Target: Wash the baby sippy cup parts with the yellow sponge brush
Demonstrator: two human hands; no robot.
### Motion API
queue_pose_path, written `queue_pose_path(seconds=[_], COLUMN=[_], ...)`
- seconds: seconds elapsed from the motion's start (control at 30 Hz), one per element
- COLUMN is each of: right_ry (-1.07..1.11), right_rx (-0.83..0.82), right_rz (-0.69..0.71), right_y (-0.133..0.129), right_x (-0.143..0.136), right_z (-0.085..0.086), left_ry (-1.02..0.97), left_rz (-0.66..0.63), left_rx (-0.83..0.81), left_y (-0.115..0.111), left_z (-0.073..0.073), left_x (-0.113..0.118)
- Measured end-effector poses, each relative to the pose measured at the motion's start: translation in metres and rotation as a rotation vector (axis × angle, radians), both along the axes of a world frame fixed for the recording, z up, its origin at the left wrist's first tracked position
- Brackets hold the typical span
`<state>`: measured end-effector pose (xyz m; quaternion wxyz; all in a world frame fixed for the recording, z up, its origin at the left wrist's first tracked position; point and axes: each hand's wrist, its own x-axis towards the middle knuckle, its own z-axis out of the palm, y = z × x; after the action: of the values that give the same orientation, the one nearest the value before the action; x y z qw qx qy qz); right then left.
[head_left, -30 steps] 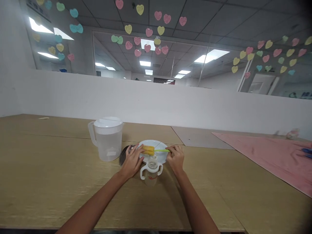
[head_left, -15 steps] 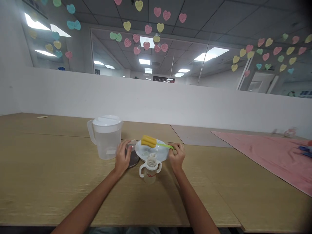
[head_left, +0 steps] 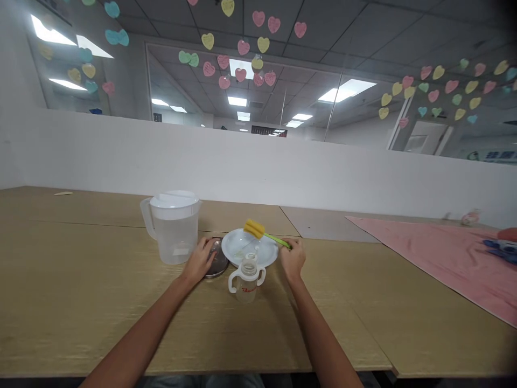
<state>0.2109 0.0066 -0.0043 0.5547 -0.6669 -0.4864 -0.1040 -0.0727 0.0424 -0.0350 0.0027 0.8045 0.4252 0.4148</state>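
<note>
My right hand (head_left: 293, 258) grips the green handle (head_left: 278, 241) of a bottle brush with a yellow sponge head (head_left: 254, 228). The head is tilted over the far side of a white bowl (head_left: 231, 249). My left hand (head_left: 198, 261) reaches over a round metal dish (head_left: 218, 263) left of the bowl, its fingers bent down at the dish. What lies under those fingertips is hidden. In front of the bowl a clear baby bottle (head_left: 246, 288) with two white handles and red lettering stands upright, its mouth uncovered. A small pale part shows just behind its neck.
A lidded translucent pitcher (head_left: 175, 229) stands behind my left hand. A pink cloth (head_left: 436, 258) covers the right of the table, with a blue-and-red item (head_left: 503, 249) on it. A small clear object (head_left: 470, 217) sits near the white wall.
My left hand has come down to the metal dish; the clear cap-like piece at its fingers no longer shows. The brush head has moved slightly right and tilted upward.
</note>
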Motion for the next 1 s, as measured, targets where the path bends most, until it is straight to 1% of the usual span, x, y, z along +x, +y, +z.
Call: queue_pose_path(seconds=[0.17,0.3,0.4,0.53,0.57,0.67,0.77,0.83,0.9,0.93,1.0], right_ry=[-0.151,-0.21,-0.202,-0.187,-0.187,-0.186,-0.18,-0.166,-0.145,-0.136,-0.127], right_rx=[-0.115,-0.086,-0.041,0.002,0.001,-0.012,-0.021,-0.039,-0.05,-0.047,-0.03], right_rz=[-0.063,-0.068,-0.06,-0.052,-0.049,-0.045,-0.044,-0.051,-0.062,-0.065,-0.062], right_y=[-0.004,-0.004,-0.001,0.001,0.002,0.002,0.001,0.001,0.001,0.002,0.003], right_x=[-0.001,-0.001,0.0,0.002,0.003,0.003,0.004,0.003,0.003,0.003,0.004], right_z=[0.002,0.002,-0.001,-0.004,-0.005,-0.005,-0.004,-0.003,-0.002,-0.003,-0.004], left_ry=[0.048,0.069,0.087,0.102,0.101,0.091,0.078,0.002,-0.174,-0.279,-0.435], left_rz=[-0.079,-0.089,-0.033,0.147,0.17,0.157,0.128,0.17,0.237,0.249,0.211], left_rx=[-0.065,-0.061,-0.029,-0.017,-0.021,-0.031,-0.082,-0.069,0.017,0.066,0.121], left_y=[0.004,0.002,-0.001,-0.003,-0.002,0.0,0.0,-0.002,-0.005,-0.007,-0.013], left_z=[-0.002,0.001,0.005,0.006,0.005,0.003,0.003,0.006,0.01,0.013,0.019], left_x=[-0.001,-0.001,-0.001,-0.003,-0.003,-0.004,-0.005,-0.003,0.0,0.004,0.012])
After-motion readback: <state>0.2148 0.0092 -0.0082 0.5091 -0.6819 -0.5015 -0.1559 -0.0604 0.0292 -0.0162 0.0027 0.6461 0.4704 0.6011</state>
